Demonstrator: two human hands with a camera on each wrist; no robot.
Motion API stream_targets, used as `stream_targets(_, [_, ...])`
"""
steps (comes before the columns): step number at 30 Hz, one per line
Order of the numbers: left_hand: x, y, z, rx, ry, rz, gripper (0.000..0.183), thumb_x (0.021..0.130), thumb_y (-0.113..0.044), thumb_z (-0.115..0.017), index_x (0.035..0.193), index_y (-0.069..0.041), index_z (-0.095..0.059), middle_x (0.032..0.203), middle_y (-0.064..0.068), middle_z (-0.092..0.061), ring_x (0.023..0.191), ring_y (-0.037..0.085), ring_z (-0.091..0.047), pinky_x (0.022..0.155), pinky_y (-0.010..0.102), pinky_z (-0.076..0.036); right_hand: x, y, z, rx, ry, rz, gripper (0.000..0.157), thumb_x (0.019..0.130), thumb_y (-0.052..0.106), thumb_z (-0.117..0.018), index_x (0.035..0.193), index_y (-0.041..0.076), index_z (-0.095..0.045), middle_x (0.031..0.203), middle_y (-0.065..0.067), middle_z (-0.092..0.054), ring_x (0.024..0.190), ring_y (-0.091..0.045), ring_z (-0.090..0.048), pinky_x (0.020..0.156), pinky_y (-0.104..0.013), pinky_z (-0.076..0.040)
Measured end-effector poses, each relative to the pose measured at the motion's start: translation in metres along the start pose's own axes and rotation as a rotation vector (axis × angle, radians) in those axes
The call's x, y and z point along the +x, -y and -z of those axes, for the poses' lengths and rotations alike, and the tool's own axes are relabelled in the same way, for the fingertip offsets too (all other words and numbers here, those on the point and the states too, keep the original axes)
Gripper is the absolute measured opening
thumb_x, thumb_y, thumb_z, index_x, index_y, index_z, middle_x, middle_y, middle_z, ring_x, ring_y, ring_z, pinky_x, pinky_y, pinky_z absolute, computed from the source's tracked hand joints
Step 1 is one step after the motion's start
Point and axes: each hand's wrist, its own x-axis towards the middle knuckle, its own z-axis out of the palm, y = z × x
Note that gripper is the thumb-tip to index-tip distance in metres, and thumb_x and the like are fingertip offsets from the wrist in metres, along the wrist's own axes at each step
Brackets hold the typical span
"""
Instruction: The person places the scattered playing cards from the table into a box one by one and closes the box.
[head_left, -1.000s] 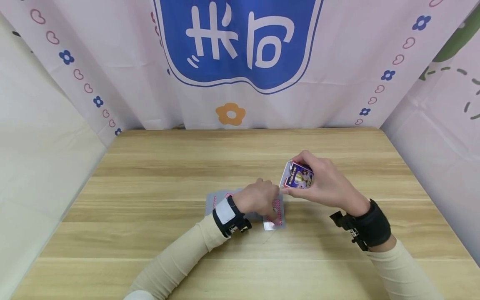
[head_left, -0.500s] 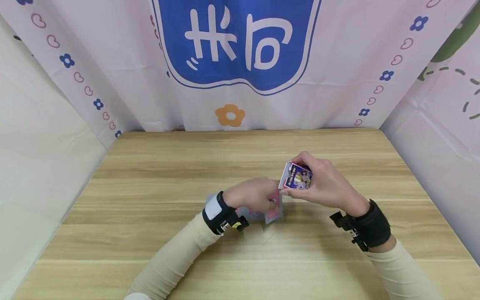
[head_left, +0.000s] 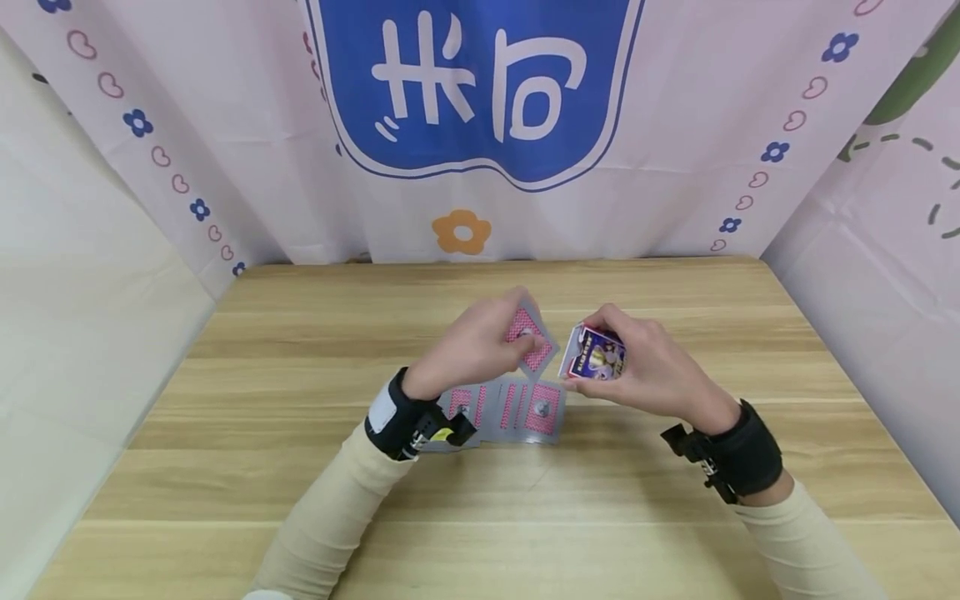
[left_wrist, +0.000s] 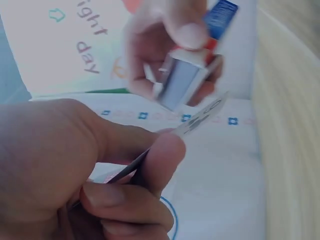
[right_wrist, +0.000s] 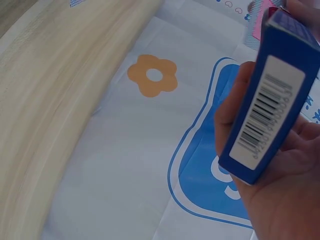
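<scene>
The left hand (head_left: 476,346) pinched a playing card (head_left: 544,339) in its grip, near the card box (head_left: 597,354), which the right hand (head_left: 656,367) grasped tilted, presumably to point its open end cardward; overlapping cards (head_left: 540,410) (backs up, faces hidden) lay on the counter (head_left: 637,542).

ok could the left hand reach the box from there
Probably yes: the left hand is near the open end of the box, with only the card it pinches seen between them. The right hand grips it but leaves that end uncovered.
</scene>
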Motion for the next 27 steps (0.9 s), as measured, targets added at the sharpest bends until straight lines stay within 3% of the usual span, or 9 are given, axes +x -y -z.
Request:
stream_targets(9, [-0.006,-0.014,0.007,-0.083,-0.016,-0.028,0.024,0.092,-0.014,-0.062,0.109,-0.010,-0.046,0.079,0.002,-0.061,0.058,0.011,-0.058,0.049,0.027,-0.049,0.000,0.000,-0.003,-0.009,0.015,0.002,0.059,0.068,0.049,-0.078,0.108,0.016,-0.050,0.088,0.004,-0.060,0.070,-0.005,-0.056,0.052,-0.024,-0.053])
stream_targets(19, [-0.005,-0.014,0.006,-0.146,-0.041,-0.023,0.022,0.091,-0.014,-0.063,0.106,-0.009,-0.047,0.083,0.003,-0.063,0.058,0.010,-0.060,0.051,0.027,-0.053,0.001,0.001,-0.004,0.004,0.028,0.009,0.056,0.069,0.046,-0.079,0.107,0.017,-0.049,0.090,0.004,-0.060,0.070,-0.005,-0.056,0.051,-0.024,-0.053])
stream_targets(23, [-0.003,-0.013,0.003,-0.160,-0.051,-0.004,0.022,0.092,-0.014,-0.062,0.106,-0.009,-0.047,0.084,0.004,-0.062,0.058,0.012,-0.059,0.049,0.027,-0.050,0.001,0.002,-0.005,0.015,0.030,0.017,0.057,0.069,0.046,-0.079,0.107,0.017,-0.049,0.090,0.004,-0.061,0.070,-0.005,-0.056,0.051,-0.024,-0.053])
stream_targets(27, [0.000,-0.012,-0.002,-0.177,-0.104,0.032,0.021,0.092,-0.013,-0.062,0.107,-0.009,-0.047,0.084,0.004,-0.062,0.057,0.013,-0.059,0.047,0.026,-0.048,0.001,0.003,-0.006,0.012,0.027,0.020,0.058,0.069,0.046,-0.079,0.108,0.015,-0.049,0.087,0.003,-0.062,0.067,-0.005,-0.057,0.048,-0.024,-0.052])
